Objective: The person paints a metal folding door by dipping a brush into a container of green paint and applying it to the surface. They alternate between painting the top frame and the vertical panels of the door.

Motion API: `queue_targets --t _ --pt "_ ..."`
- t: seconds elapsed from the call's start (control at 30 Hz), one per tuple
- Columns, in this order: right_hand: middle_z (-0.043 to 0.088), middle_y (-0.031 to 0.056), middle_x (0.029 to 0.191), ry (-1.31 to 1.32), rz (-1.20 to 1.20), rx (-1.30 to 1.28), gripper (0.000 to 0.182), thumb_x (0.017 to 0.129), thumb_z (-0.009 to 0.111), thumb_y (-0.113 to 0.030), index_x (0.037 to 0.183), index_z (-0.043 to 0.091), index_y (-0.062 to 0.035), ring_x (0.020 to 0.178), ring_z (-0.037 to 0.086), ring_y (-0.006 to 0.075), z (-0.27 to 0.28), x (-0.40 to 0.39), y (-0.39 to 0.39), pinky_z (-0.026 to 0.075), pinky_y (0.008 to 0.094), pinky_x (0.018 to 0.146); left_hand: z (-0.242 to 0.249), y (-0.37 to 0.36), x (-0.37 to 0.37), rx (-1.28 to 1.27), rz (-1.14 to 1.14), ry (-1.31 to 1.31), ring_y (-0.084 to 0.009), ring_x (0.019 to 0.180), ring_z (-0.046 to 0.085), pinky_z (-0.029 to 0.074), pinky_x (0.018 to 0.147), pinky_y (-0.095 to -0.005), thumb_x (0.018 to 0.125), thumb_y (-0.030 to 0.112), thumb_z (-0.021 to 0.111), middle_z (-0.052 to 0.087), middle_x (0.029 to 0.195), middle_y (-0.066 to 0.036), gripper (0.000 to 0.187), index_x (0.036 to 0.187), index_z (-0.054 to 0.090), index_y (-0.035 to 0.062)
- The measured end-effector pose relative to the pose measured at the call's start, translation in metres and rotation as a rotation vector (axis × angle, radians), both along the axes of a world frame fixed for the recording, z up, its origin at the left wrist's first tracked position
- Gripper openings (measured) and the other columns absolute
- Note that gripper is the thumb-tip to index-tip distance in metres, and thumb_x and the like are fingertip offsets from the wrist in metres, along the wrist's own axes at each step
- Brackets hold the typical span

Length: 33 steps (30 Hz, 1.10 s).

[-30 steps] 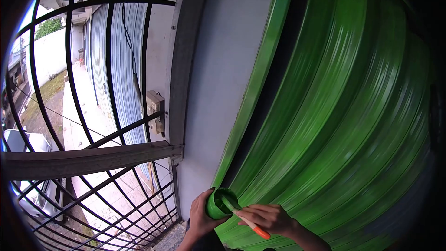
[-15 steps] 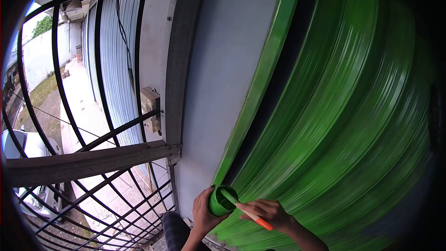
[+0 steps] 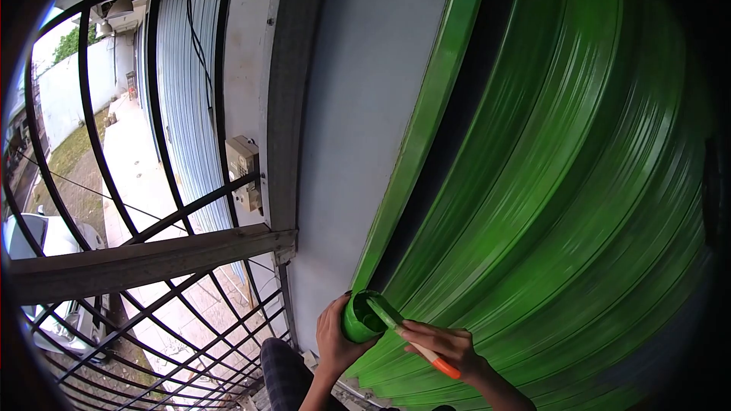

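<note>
My left hand point(image 3: 333, 337) is wrapped round a small cup point(image 3: 358, 327) coated in green paint, its mouth tilted up toward me. In my right hand point(image 3: 445, 346) is a paintbrush point(image 3: 435, 358) with a pale handle and an orange end. Its green-coated head rests at the cup's rim, over the opening. Directly behind both hands stands a corrugated shutter point(image 3: 548, 205), painted glossy green. A green edge strip point(image 3: 426, 129) runs along its left side, parted from it by a dark gap.
A pale wall panel point(image 3: 365, 106) adjoins the strip. To the left is a black metal grille point(image 3: 156, 91) with a wooden crossbar point(image 3: 145, 262). A meter box point(image 3: 244, 171) hangs beyond it, and a white car point(image 3: 53, 243) is parked outside. My knee point(image 3: 285, 373) shows below.
The brush head has lifted from inside the cup to its right rim. The cup and my left hand have risen slightly, and the view has shifted a little.
</note>
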State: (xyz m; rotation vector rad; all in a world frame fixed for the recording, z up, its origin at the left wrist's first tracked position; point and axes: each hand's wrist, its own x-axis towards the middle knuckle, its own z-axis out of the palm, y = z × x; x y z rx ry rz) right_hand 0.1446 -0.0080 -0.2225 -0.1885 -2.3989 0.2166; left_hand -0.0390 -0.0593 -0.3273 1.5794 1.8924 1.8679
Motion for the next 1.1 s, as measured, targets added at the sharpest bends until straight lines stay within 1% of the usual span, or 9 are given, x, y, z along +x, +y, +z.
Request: queue_targets --t 0.07,0.27,0.43,0.57,0.73,0.8,0.9,0.97,1.1 --pt "0.063 0.0106 0.111 0.006 0.001 -0.003 0.043 0.071 0.073 -0.005 0.112 0.059 -0.0067 0.095 0.065 0.0219 0.002 -0.001 0.004 0.058 0.0307 0.072 0.001 0.004 0.001 0.000 0.001 -0.015 -0.0313 0.108 0.054 0.040 0.093 -0.0401 0.050 0.024 0.085 0.057 0.116 -0.012 0.082 0.120 0.046 0.0052" --pt "0.064 0.0131 0.108 0.077 -0.026 0.099 0.039 0.068 0.075 -0.004 0.104 0.060 -0.0045 0.095 0.065 0.0237 0.002 -0.020 0.023 0.058 0.0307 0.074 -0.008 0.015 0.001 0.026 0.022 -0.101 -0.0311 0.106 0.055 0.041 0.091 -0.0400 0.049 0.023 0.086 0.057 0.115 -0.013 0.082 0.119 0.047 0.0050" --pt "0.063 0.0139 0.106 0.086 -0.077 0.296 0.031 0.072 0.072 -0.005 0.099 0.058 -0.0033 0.094 0.065 0.0251 0.001 -0.047 0.048 0.058 0.0318 0.074 -0.019 0.015 -0.004 0.029 0.014 -0.165 -0.0308 0.104 0.055 0.042 0.091 -0.0396 0.049 0.024 0.086 0.057 0.114 -0.013 0.083 0.119 0.047 0.0051" --pt "0.063 0.0167 0.105 0.050 -0.092 0.326 0.031 0.074 0.070 -0.006 0.101 0.053 -0.0032 0.093 0.065 0.0264 -0.019 -0.064 0.070 0.058 0.0313 0.073 -0.020 0.009 -0.011 0.045 0.029 -0.173 -0.0307 0.104 0.056 0.042 0.091 -0.0396 0.049 0.026 0.087 0.057 0.113 -0.013 0.084 0.120 0.047 0.0049" --pt "0.063 0.0175 0.105 -0.013 -0.130 0.441 0.024 0.078 0.064 -0.004 0.100 0.054 -0.0035 0.092 0.065 0.0271 -0.029 -0.075 0.098 0.059 0.0314 0.068 -0.023 0.003 -0.020 0.030 0.065 -0.173 -0.0302 0.103 0.056 0.043 0.090 -0.0394 0.049 0.028 0.087 0.057 0.113 -0.013 0.085 0.120 0.046 0.0045" --pt "0.063 0.0172 0.105 0.029 -0.152 0.478 0.023 0.079 0.063 -0.004 0.100 0.054 -0.0034 0.091 0.065 0.0280 -0.023 -0.077 0.110 0.059 0.0321 0.066 -0.023 0.002 -0.022 0.026 0.070 -0.176 -0.0302 0.103 0.056 0.043 0.090 -0.0394 0.049 0.027 0.087 0.057 0.113 -0.013 0.086 0.120 0.046 0.0041" --pt "0.061 0.0213 0.105 0.075 -0.180 0.636 0.019 0.082 0.061 -0.007 0.100 0.054 -0.0030 0.089 0.066 0.0305 0.028 -0.081 0.089 0.059 0.0331 0.067 -0.025 0.001 -0.025 0.031 0.059 -0.193 -0.0304 0.103 0.056 0.043 0.090 -0.0393 0.049 0.027 0.088 0.057 0.113 -0.013 0.086 0.120 0.046 0.0034" --pt "0.060 0.0258 0.104 0.096 -0.190 0.783 0.014 0.084 0.059 -0.009 0.096 0.055 -0.0023 0.089 0.066 0.0313 0.043 -0.083 0.081 0.059 0.0335 0.070 -0.026 0.002 -0.028 0.036 0.045 -0.213 -0.0307 0.103 0.056 0.044 0.090 -0.0390 0.048 0.026 0.088 0.057 0.113 -0.014 0.086 0.120 0.046 0.0028" --pt "0.059 0.0282 0.101 -0.008 -0.242 0.916 0.011 0.085 0.059 -0.010 0.090 0.054 -0.0011 0.088 0.066 0.0318 -0.005 -0.098 0.086 0.058 0.0328 0.073 -0.027 -0.003 -0.036 0.055 0.066 -0.243 -0.0287 0.103 0.057 0.045 0.090 -0.0368 0.047 0.023 0.089 0.056 0.113 -0.015 0.087 0.120 0.045 0.0013"
